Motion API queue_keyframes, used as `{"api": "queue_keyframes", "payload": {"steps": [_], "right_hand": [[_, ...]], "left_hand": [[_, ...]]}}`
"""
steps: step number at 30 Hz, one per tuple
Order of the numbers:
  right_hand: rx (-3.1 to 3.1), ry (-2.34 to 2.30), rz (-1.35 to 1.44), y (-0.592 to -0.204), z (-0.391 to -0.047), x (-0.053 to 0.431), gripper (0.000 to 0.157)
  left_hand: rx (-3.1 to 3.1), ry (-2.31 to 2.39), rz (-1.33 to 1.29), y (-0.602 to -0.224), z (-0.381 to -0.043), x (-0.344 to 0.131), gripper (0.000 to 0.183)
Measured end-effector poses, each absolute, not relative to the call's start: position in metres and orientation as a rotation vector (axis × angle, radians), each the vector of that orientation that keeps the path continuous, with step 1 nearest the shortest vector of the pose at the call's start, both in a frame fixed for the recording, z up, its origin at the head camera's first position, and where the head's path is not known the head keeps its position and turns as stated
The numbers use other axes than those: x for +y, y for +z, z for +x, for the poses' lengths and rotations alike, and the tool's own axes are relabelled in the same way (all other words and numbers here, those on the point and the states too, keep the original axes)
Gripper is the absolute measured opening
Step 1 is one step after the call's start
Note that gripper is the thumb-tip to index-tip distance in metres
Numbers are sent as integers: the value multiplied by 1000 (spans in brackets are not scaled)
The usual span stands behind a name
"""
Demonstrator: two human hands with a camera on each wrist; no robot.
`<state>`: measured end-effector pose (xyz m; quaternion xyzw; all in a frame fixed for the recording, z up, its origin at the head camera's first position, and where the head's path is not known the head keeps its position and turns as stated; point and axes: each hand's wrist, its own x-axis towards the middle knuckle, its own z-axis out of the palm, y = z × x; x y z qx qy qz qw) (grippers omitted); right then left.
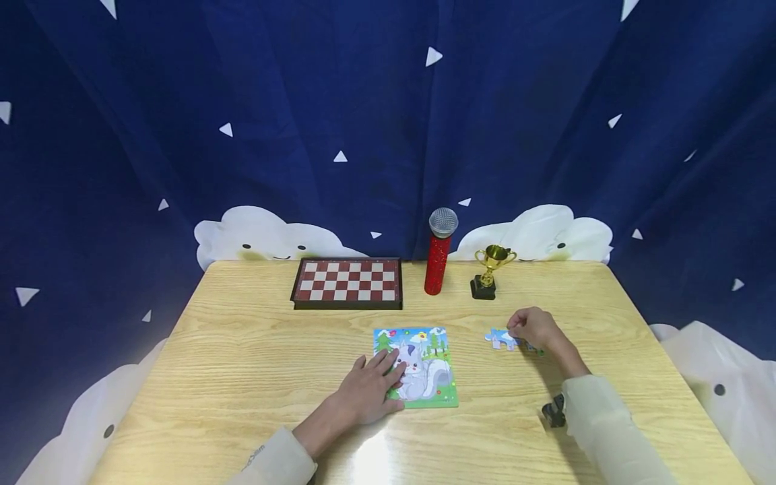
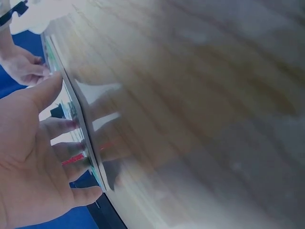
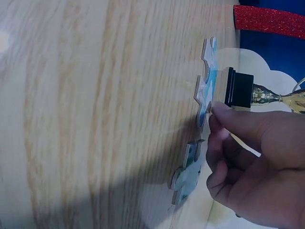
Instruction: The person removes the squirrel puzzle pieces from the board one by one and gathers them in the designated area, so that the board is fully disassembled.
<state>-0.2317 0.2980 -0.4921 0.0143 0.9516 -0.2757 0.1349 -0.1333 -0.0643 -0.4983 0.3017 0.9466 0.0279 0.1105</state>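
Observation:
My left hand [image 1: 366, 391] lies with fingers spread over the left side of a square jigsaw puzzle [image 1: 433, 377] that pictures a grey squirrel among trees. In the left wrist view, its thumb and fingers [image 2: 78, 169] reach to the puzzle's near edge. To the right, my right hand [image 1: 533, 327] has its fingers curled, thumb and forefinger pinched together at a loose blue-and-white jigsaw piece [image 3: 205, 90]. A greenish jigsaw piece [image 3: 188, 171] lies just beside it on the table, below the curled fingers in the right wrist view.
At the back of the wooden table [image 1: 242, 364] lie a red-and-white checkered board [image 1: 347, 281], an upright red microphone [image 1: 438, 259] and a small gold trophy cup [image 1: 492, 259] on a black base. A dark blue curtain [image 1: 364, 101] hangs behind.

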Motion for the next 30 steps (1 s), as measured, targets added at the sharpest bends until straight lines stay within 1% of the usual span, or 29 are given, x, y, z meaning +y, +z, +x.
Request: {"api": "queue_keyframes", "payload": {"steps": [7,12,17,22,30], "right_hand": [[2831,-801,-56,-491,-233,291,9],[2823,-856,-116,-488,-233,274,10],[2803,-891,-184,-487,-232,245,11],[2748,-974,-242,-489,-232,210,7],[2720,-987,-261,-490,-232,165,4]], "left_hand": [[2796,62,905,-501,-132,-66,69],[2811,57,925,-502,-132,-67,69],[2810,66,948,-502,-130,-67,69],[2800,77,945,-499,-127,-67,69],[2776,97,935,-495,-121,-71,71]]}}
